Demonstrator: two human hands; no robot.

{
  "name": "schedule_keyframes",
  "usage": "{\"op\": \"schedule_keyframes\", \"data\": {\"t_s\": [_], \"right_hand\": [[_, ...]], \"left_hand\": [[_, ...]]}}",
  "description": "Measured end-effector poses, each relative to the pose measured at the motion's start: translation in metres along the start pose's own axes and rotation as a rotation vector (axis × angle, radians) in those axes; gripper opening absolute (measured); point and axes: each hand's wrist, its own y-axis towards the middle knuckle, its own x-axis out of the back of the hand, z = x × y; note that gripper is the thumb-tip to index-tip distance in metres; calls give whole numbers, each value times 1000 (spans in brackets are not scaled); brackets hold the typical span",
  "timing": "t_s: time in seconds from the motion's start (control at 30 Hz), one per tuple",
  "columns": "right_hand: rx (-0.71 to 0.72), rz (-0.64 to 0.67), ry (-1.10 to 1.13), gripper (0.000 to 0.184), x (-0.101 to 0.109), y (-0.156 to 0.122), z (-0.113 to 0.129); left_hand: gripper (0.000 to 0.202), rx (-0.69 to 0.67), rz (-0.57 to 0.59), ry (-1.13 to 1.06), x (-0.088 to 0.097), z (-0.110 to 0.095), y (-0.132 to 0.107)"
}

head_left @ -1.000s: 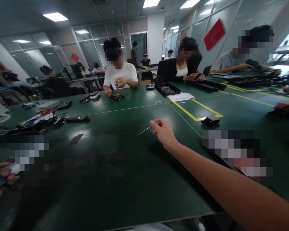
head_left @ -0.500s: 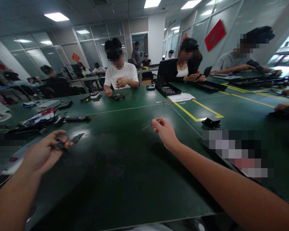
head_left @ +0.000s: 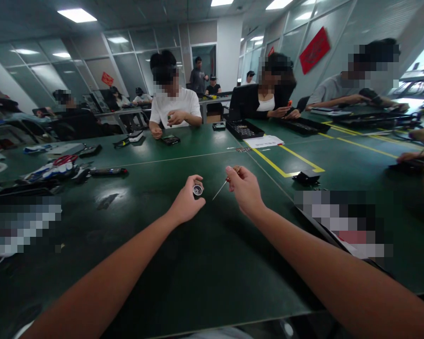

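Note:
Over the green tabletop [head_left: 183, 282], my left hand [head_left: 184, 205] holds a small round dark part [head_left: 197, 190] between thumb and fingers. Its pale-rimmed open end faces me, with small dark details inside that I cannot make out. Just to the right, my right hand [head_left: 246, 189] grips a thin screwdriver [head_left: 219, 190] by its reddish handle, mostly hidden in the fingers. The slim metal shaft slants down and left, its tip close to my left thumb but apart from the round part.
On the left lie a dark pen-like tool [head_left: 109, 172] and a pile of gloves and red-handled tools [head_left: 56, 169]. A black bracket-like piece [head_left: 305, 177] sits at right, near yellow tape [head_left: 272, 162]. Across the table, co-workers [head_left: 175, 106] handle small parts beside a black tray [head_left: 245, 129].
My left hand has swung from the far left to the middle, bringing the round part beside the screwdriver. The screwdriver's shaft now points more steeply down.

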Motion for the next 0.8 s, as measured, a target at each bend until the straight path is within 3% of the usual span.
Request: {"op": "schedule_keyframes", "data": {"t_s": [0.07, 0.23, 0.37, 0.53, 0.8], "right_hand": [[18, 14, 31, 31, -1, -1, 1], [26, 89, 85, 27, -3, -5, -1], [46, 110, 6, 26, -4, -6, -3], [65, 107, -88, 22, -4, -7, -1], [70, 107, -81, 23, -3, -8, -2]], "left_hand": [[54, -8, 3, 95, -3, 9, -5], [26, -11, -29, 150, 2, 16, -8], [33, -56, -59, 169, 3, 14, -6], [43, 9, -40, 124, 2, 16, -5], [37, -38, -49, 107, 2, 24, -5]]}}
